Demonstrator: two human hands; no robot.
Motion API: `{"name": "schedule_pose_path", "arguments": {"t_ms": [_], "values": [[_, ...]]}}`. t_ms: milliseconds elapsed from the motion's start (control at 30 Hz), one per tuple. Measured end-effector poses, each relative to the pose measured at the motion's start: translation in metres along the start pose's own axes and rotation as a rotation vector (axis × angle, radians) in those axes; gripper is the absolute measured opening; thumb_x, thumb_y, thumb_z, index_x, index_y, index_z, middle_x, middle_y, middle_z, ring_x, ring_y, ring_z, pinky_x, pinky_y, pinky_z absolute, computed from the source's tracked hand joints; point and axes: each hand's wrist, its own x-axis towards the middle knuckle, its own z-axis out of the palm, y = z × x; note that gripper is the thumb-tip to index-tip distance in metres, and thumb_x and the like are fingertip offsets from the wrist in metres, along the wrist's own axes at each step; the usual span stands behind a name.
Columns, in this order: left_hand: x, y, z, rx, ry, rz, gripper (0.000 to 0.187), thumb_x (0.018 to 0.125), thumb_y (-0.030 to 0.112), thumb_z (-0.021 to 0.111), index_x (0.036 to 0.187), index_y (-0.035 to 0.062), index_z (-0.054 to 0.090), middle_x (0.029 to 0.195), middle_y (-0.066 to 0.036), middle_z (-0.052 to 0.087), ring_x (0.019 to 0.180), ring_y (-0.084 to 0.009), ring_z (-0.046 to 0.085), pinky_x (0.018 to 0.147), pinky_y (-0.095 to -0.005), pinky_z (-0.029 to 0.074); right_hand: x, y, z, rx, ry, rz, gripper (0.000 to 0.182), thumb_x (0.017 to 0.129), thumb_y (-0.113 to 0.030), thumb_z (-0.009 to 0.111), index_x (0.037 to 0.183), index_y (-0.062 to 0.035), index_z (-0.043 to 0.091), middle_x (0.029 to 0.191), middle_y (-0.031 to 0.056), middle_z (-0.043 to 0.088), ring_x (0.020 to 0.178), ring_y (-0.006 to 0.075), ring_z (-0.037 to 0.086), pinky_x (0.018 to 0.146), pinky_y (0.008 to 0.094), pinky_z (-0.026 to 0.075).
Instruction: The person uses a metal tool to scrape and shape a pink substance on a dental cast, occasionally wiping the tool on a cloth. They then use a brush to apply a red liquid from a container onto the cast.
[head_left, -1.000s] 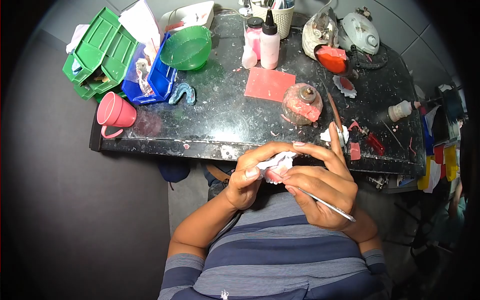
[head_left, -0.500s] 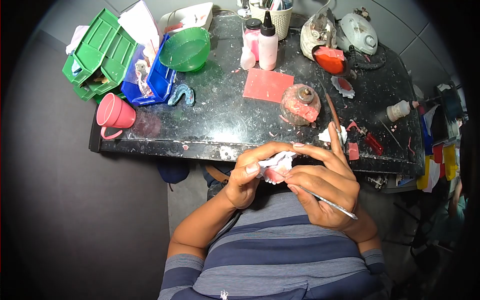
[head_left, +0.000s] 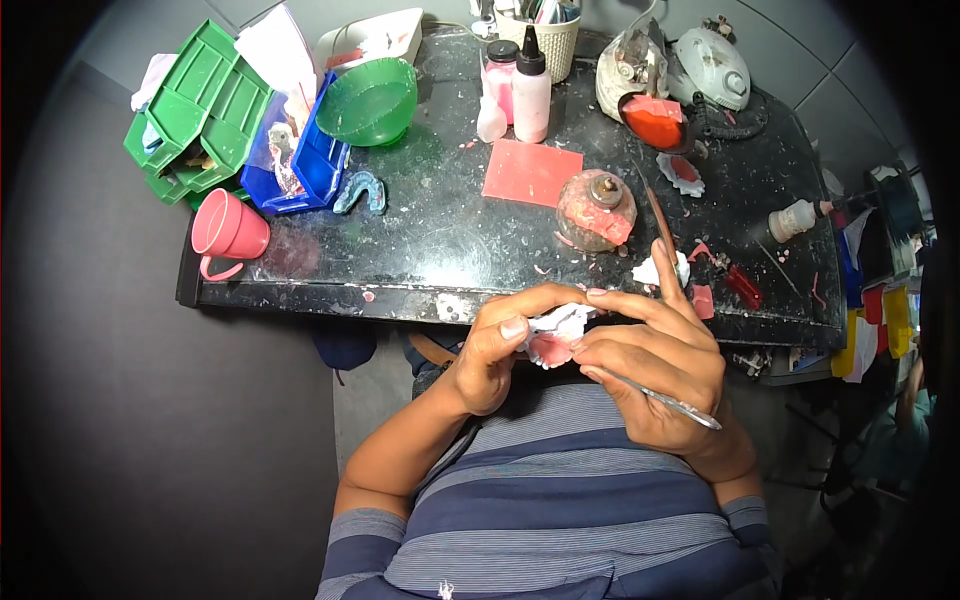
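Both hands are raised close to my chest, in front of the black workbench [head_left: 450, 240]. My left hand [head_left: 495, 350] grips a white plaster dental cast with pink wax and teeth [head_left: 553, 335]. My right hand [head_left: 655, 365] touches the same cast with thumb and fingertips and holds a thin metal wax tool [head_left: 660, 398] that sticks out toward my lower right. A second slender tool [head_left: 660, 220] rises past the right index finger over the bench.
On the bench lie a pink wax sheet [head_left: 531, 172], a glass spirit lamp [head_left: 597, 208], pink bottles [head_left: 530, 85], a green bowl [head_left: 368, 100], green and blue bins [head_left: 205, 105], a pink cup [head_left: 228, 228] and a blue tray [head_left: 362, 190]. Clutter fills the right end.
The view has shifted slightly. My hands keep their hold on the cast, and the metal tool's end has swung a little lower and to the right.
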Motion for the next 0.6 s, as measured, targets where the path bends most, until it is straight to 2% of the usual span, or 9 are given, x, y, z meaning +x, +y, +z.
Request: {"name": "schedule_pose_path", "arguments": {"t_ms": [333,400,533,600], "values": [[0.0058,0.0025,0.0013,0.086,-0.026,0.024,0.079,0.091,0.054,0.034,0.116,-0.0141,0.065,0.111,-0.024,0.070,0.103,-0.0291,0.066,0.094,-0.0370,0.048,0.0030,0.0014,-0.0075,-0.062,-0.056,-0.017,0.010,0.078,-0.005,0.078,0.087,-0.0070,0.075,0.088,0.0043,0.075,0.103,0.0262,0.072,0.117,0.0645,0.031],[0.0072,0.0002,0.0023,0.097,-0.026,0.103,0.073,0.093,0.053,0.032,0.113,-0.0088,0.065,0.093,-0.014,0.069,0.078,-0.0176,0.063,0.068,-0.0289,0.048,0.0028,0.0021,-0.0075,-0.052,-0.049,-0.016,0.011,0.077,-0.003,0.078,0.087,-0.0066,0.074,0.087,0.0047,0.075,0.102,0.0270,0.072,0.116,0.0648,0.032],[0.0070,0.0004,0.0030,0.074,-0.021,0.074,0.071,0.093,0.054,0.033,0.114,-0.0075,0.063,0.090,-0.011,0.067,0.078,-0.0169,0.062,0.070,-0.0287,0.047,0.0035,0.0031,-0.0058,-0.042,-0.018,-0.039,0.009,0.079,-0.004,0.077,0.087,-0.0052,0.073,0.087,0.0065,0.074,0.101,0.0279,0.072,0.116,0.0645,0.034],[0.0059,-0.0018,0.0030,0.094,-0.015,0.076,0.068,0.092,0.053,0.038,0.119,-0.0052,0.060,0.094,-0.010,0.064,0.086,-0.0161,0.060,0.077,-0.0273,0.046,0.0039,0.0012,-0.0072,0.045,0.066,0.044,0.005,0.085,-0.008,0.075,0.086,-0.0037,0.073,0.087,0.0083,0.074,0.102,0.0288,0.073,0.115,0.0635,0.035]]}}
